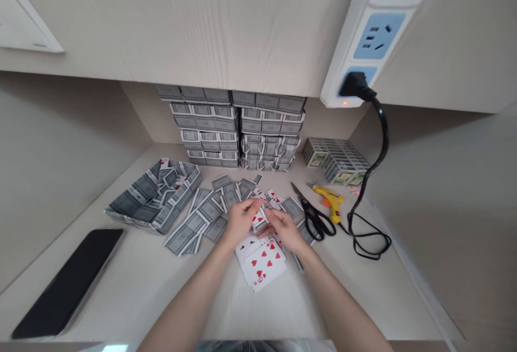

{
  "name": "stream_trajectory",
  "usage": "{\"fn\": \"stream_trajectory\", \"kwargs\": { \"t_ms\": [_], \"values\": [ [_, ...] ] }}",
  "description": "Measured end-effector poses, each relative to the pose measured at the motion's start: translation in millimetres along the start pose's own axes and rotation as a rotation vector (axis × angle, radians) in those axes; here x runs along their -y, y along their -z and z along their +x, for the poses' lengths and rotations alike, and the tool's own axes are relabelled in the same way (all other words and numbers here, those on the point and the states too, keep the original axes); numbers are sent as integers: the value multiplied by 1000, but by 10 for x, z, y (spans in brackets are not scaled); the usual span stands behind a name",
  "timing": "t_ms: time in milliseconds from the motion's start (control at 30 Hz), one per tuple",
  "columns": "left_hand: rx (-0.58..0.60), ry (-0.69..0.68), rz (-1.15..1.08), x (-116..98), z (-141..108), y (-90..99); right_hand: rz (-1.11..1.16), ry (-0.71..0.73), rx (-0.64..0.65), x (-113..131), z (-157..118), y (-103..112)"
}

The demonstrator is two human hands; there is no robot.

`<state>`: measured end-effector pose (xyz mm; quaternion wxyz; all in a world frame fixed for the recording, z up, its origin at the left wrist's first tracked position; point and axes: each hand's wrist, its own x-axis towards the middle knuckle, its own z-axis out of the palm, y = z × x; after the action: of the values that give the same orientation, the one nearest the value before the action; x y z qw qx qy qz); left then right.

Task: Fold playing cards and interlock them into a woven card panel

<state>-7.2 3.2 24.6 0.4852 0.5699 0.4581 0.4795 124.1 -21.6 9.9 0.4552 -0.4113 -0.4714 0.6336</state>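
Near the middle of the desk, my left hand (241, 219) and my right hand (284, 226) meet around a small playing card (259, 218) with red hearts. Fingers of both hands pinch it from either side. Just below them, flat playing cards (265, 264) lie face up, a six of hearts on top. Grey-backed pieces made of cards (205, 213) are scattered to the left of and behind my hands. Black-handled scissors (316, 220) lie open to the right of my right hand.
A tray built of cards (163, 217) holds folded pieces at the left, behind a black flat device (68, 282). Stacked card boxes (212, 139) stand at the back. Right are a yellow glue gun (332, 201), its black cord (383, 126) and packs of cards (343, 161).
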Motion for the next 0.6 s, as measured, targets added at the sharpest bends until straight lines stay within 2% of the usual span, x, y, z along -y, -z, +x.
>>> {"fn": "stream_trajectory", "kwargs": {
  "t_ms": [100, 200, 333, 600],
  "values": [
    [68, 31, -60, 10, 14, 5, -43, 36, 38, -11, 3, 6],
    [84, 91, -114, -2, 14, -13, -51, 62, 18, -14, -1, -4],
    [69, 62, -91, -9, 9, -44, -110, 92, -23, -25, -12, -4],
    [-27, 60, -63, 41, 2, -49, -206, 103, 43, -84, -15, 9]
  ]
}}
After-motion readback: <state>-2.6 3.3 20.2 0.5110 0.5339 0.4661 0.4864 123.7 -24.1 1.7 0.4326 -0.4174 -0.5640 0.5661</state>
